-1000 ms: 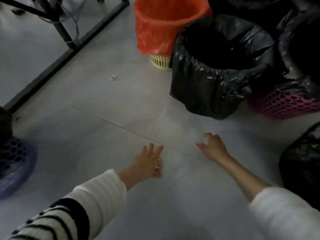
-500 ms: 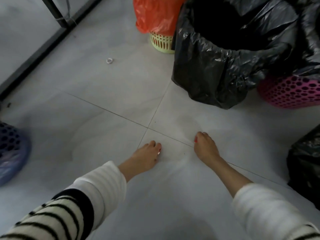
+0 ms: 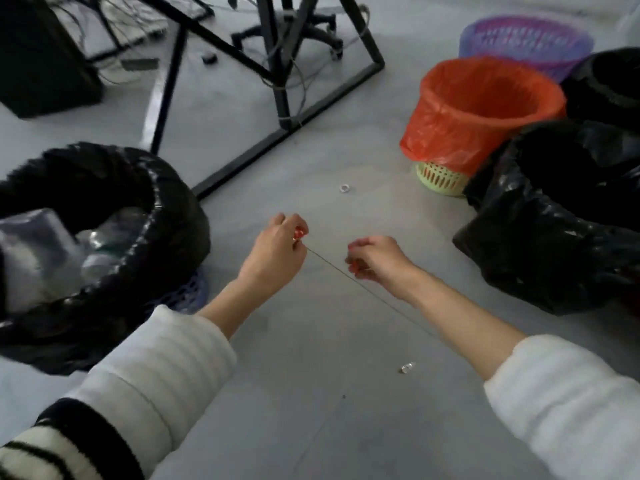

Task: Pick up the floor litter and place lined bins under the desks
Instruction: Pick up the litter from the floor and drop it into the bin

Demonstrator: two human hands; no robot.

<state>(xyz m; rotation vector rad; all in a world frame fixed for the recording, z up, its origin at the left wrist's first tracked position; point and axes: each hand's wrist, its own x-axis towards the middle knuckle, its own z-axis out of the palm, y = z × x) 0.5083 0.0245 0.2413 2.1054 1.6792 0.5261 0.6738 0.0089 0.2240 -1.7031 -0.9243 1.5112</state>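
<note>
Both hands, the left hand (image 3: 277, 251) and right hand (image 3: 375, 259), have been lifted off the floor (image 3: 311, 341), fingers curled, maybe pinching tiny litter, so binning comes next.

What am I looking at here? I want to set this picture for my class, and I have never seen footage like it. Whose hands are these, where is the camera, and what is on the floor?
There is no machine here. A person wears a camera on the head, so you look forward and down at their own two hands over a grey floor.

The left hand and the right hand both have curled fingers. The left grip seems to pinch something small; what it is I cannot tell. The thin line between the hands is probably a floor tile joint.

On the floor stand bins: a black-lined bin at left with clear plastic rubbish inside, an orange-lined bin, more black-lined bins at right, and an unlined purple basket. Two small scraps of litter lie loose. A black desk frame stands behind.
</note>
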